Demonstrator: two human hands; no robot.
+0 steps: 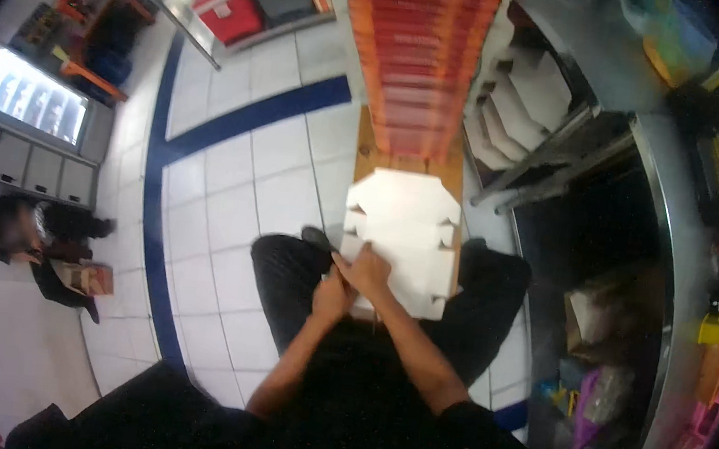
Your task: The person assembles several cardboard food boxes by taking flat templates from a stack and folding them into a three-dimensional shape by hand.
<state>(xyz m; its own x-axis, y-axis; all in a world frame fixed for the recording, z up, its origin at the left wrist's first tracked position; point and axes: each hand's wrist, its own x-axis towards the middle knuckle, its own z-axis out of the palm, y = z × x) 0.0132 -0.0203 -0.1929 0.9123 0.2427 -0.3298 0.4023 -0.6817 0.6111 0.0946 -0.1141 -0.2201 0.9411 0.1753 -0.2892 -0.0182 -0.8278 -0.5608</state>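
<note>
The flat white box blank (403, 229) lies on the wooden stand (366, 150), long axis running near to far. My right hand (366, 271) presses flat on its near-left edge; my left hand (332, 297), curled, sits just nearer; its grip cannot be told.

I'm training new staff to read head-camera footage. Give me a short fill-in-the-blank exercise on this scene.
1. Both hands press on a flat ____ cardboard box blank.
2. The right hand and left hand meet at the blank's ____ edge.
3. Beyond the blank rises a tall stack of ____ boxes.
4. The tiled floor bears a dark ____ stripe.

Missing words: white; near; red; blue
</note>
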